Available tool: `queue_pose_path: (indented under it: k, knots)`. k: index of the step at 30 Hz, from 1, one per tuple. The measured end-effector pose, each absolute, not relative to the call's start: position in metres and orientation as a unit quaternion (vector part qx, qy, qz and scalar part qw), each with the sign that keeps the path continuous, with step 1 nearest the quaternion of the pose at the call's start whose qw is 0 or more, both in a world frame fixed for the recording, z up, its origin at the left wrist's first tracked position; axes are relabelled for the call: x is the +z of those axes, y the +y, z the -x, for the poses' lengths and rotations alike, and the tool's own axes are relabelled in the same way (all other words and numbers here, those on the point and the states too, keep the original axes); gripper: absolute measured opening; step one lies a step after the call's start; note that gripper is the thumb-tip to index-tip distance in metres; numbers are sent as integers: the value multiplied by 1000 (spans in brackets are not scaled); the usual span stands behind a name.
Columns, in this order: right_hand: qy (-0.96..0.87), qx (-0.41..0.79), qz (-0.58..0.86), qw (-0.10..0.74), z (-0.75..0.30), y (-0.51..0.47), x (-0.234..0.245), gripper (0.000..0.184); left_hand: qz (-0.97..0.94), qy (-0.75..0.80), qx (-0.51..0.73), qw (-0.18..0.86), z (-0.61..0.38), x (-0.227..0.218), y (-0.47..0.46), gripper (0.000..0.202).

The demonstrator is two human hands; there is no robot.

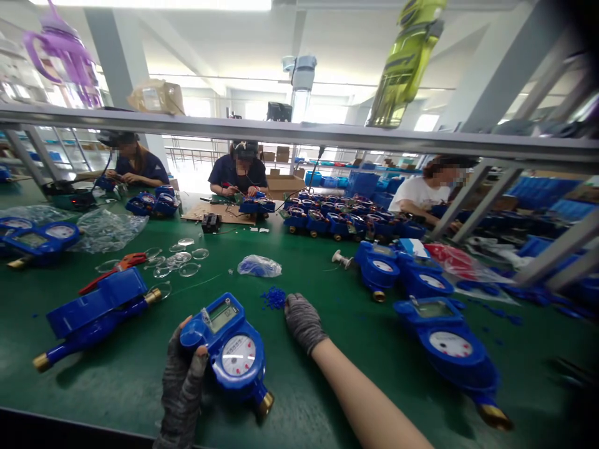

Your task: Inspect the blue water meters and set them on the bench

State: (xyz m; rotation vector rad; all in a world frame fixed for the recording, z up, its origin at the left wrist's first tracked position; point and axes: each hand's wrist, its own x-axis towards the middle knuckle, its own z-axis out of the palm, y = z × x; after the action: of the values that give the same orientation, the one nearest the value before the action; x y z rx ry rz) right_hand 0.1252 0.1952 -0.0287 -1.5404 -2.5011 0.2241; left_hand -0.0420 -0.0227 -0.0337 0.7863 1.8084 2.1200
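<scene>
A blue water meter [231, 349] with a small display and a round white dial lies on the green table [327, 399] in front of me. My left hand [185, 374], in a grey knitted glove, grips its left side, thumb on the round cap. My right hand [302, 321], also gloved, reaches forward with its fingers bunched at a small heap of tiny blue parts [274, 298]. What those fingers pinch is hidden.
More blue meters lie at left [96, 312] and right [449, 346]. Clear round lenses [180, 259], red pliers [116, 267] and a plastic bag [259, 266] sit further back. Three people work across the table. A metal rail [299, 132] crosses overhead.
</scene>
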Motion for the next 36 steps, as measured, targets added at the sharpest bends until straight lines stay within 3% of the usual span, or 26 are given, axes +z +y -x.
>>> queue_pose_path:
  k: [7, 13, 20, 29, 36]
  knots:
    - [-856, 83, 501, 94, -156, 185, -30, 31, -286, 614, 724, 133, 40, -30, -15, 67]
    - [-859, 106, 490, 99, -169, 183, -29, 20, -261, 602, 744, 130, 40, -33, -14, 54]
    - [-854, 119, 494, 110, -165, 192, -33, 14, -271, 591, 749, 128, 40, -34, -13, 55]
    - [-864, 155, 442, 183, -159, 165, -16, 17, -288, 580, 753, 117, 40, -29, -14, 55]
    - [-873, 123, 461, 102, -165, 160, -30, 16, -284, 577, 757, 115, 41, -31, -13, 54]
